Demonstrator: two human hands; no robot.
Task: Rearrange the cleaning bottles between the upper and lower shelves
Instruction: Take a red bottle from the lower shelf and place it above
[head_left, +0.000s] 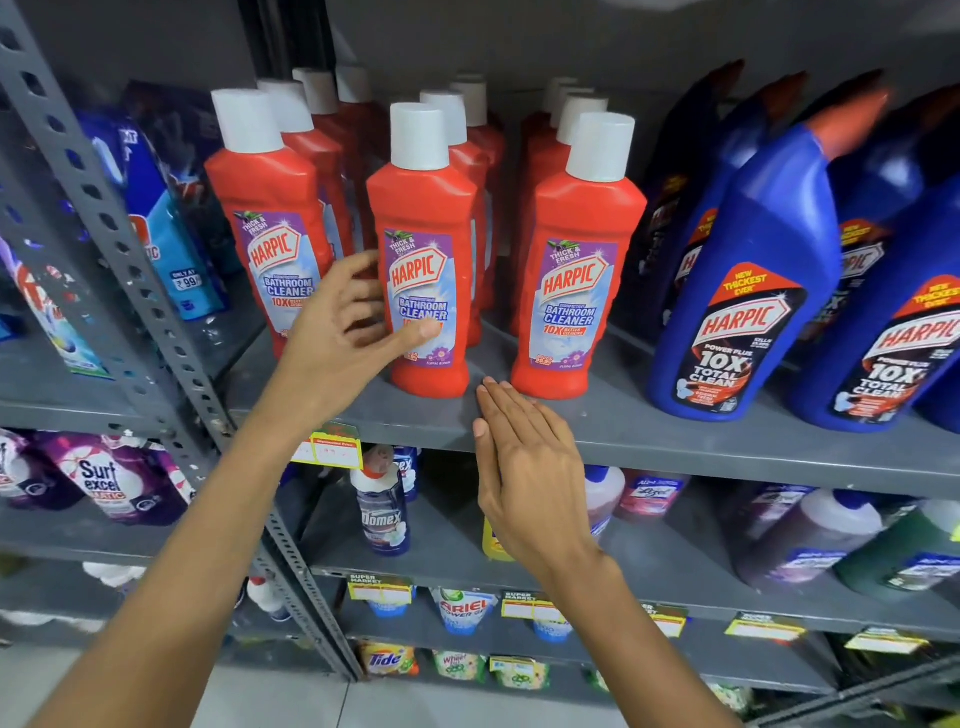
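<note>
Three rows of red Harpic bathroom cleaner bottles with white caps stand on the upper grey shelf (649, 436). My left hand (343, 332) is open around the left side of the middle front red bottle (423, 218), thumb on its label, fingers behind it. My right hand (530, 467) is flat and open, fingertips at the shelf's front edge between the middle bottle and the right front red bottle (576, 260). The left front red bottle (270, 208) stands beside my left hand. On the lower shelf (447, 545) stands a Domex bottle (384, 514).
Blue Harpic bottles (743, 291) with red caps crowd the upper shelf's right. Lizol-type bottles (800, 535) lie on the lower shelf's right. A perforated grey upright (109, 223) separates the left bay with detergent pouches (109, 483). Price tags (332, 447) hang on shelf edges.
</note>
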